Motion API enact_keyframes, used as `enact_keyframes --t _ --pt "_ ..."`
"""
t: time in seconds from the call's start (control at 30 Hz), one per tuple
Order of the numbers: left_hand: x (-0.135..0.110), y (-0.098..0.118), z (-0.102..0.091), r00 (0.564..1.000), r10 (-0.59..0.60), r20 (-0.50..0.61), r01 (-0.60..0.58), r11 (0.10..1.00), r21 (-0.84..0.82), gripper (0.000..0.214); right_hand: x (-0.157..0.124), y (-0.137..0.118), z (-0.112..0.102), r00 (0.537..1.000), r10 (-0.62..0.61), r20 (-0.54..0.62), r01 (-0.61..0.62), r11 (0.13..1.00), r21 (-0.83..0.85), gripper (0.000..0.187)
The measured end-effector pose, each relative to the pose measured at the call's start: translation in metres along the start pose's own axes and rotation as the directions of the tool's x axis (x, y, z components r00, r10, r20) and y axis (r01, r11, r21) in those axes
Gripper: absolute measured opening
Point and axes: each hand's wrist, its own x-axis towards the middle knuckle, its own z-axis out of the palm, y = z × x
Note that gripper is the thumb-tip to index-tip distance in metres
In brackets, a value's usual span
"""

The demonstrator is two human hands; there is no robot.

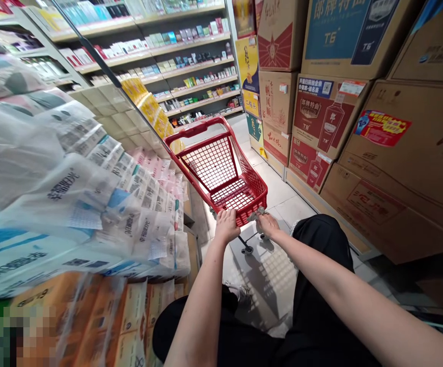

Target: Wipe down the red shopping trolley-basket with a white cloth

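Observation:
A small red shopping cart (221, 168) with a mesh basket stands on the tiled aisle floor ahead of me, and nothing shows inside it. My left hand (227, 225) is closed round the near handle bar of the cart. My right hand (267, 224) grips the same bar just to the right, fingers wrapped. Both forearms reach forward over my black trousers. The handle itself is mostly hidden under my fingers.
Stacked packs of tissue in clear plastic (72, 193) crowd the left side, with orange cartons below. Tall stacks of brown cardboard boxes (378, 127) line the right. Shelves of small goods (191, 61) stand at the far end. A narrow tiled lane (278, 193) runs between.

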Motion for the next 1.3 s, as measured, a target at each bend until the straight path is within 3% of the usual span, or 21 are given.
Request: enact_keyframes --t 0.13,0.23,0.33,0.47,0.63,0.77,0.87,0.97,1.13,1.3 --pt "0.000 0.001 0.001 1.000 0.014 -0.011 -0.014 1.000 -0.001 0.043 0.003 0.007 0.008 1.000 -0.012 -0.009 0.012 1.000 -0.002 0.044" --pt "0.001 -0.001 0.000 1.000 0.014 -0.014 -0.014 1.000 -0.004 0.042 -0.008 0.023 0.013 0.998 -0.058 0.006 0.058 0.998 -0.015 0.039" --pt "0.002 -0.002 0.001 1.000 0.011 -0.009 -0.011 1.000 -0.003 0.040 -0.019 0.030 0.013 0.999 -0.022 -0.030 0.022 1.000 -0.003 0.041" --pt "0.003 0.001 0.002 1.000 0.011 -0.015 -0.011 1.000 -0.010 0.042 -0.017 0.007 0.011 0.991 -0.074 -0.107 0.081 0.995 0.059 0.043" --pt "0.002 0.005 0.000 1.000 -0.009 0.015 0.009 1.000 -0.022 0.042 -0.008 -0.023 0.014 0.998 -0.023 -0.062 0.026 0.999 0.038 0.044" --pt "0.002 0.003 -0.003 0.999 -0.021 0.038 0.023 0.999 -0.027 0.045 -0.017 -0.009 0.016 0.996 -0.078 0.040 0.079 0.997 -0.027 0.040" --pt "0.001 0.000 -0.002 0.999 -0.014 0.036 0.015 1.000 -0.028 0.043 -0.025 0.003 0.014 0.997 -0.043 0.066 0.047 0.997 -0.056 0.041" --pt "0.000 0.000 -0.001 1.000 -0.007 0.015 0.007 1.000 -0.019 0.041 -0.022 -0.002 0.011 0.998 -0.056 0.025 0.057 0.997 -0.049 0.045" --pt "0.000 0.004 0.002 1.000 -0.001 -0.017 0.000 0.999 -0.033 0.043 -0.003 -0.022 0.010 0.992 -0.073 0.106 0.080 0.995 -0.065 0.041" --pt "0.000 0.003 0.002 1.000 0.002 -0.027 -0.004 0.998 -0.059 0.044 -0.006 -0.008 0.003 0.990 -0.105 0.096 0.112 0.991 -0.068 0.036"
